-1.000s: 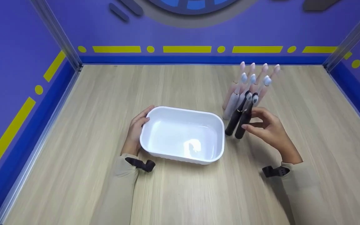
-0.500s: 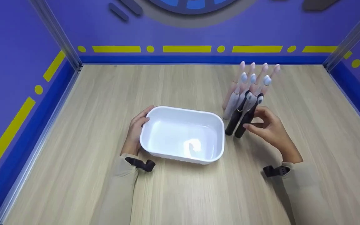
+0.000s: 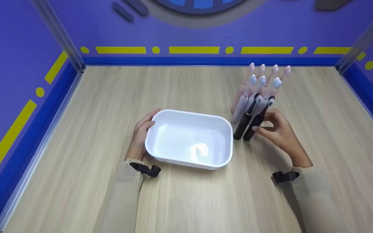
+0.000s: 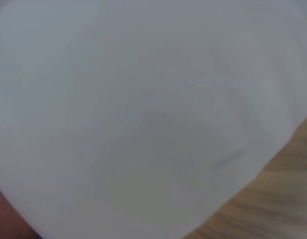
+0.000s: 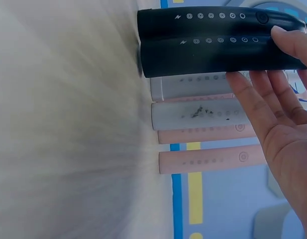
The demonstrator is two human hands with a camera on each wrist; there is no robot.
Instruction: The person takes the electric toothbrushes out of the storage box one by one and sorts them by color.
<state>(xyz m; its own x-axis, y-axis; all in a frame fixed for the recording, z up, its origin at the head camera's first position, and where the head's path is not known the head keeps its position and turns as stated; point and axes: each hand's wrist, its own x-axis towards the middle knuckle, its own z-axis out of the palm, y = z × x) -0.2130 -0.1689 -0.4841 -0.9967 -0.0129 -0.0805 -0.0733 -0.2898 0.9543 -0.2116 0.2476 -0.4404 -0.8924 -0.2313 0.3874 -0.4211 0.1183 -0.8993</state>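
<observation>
Tabletop (image 3: pixel 76 194) first: our white tub (image 3: pixel 189 139) sits centre frame, left hand (image 3: pixel 140 135) pressed against its left rim with relaxed fingers, steadying it. Cluster of upright electric toothbrushes (image 3: pixel 261 84) stands right of centre. Right hand (image 3: pixel 277 131) pinches the nearer black toothbrush (image 3: pixel 257 121) between thumb and fingertips; its base looks down on the wood, beside the tub's right wall. We judge this is the pick step; next calls for a firm lift, clearing neighbours.

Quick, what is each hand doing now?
Left hand: open, resting against the white tub.
Right hand: gripping a black toothbrush.
</observation>
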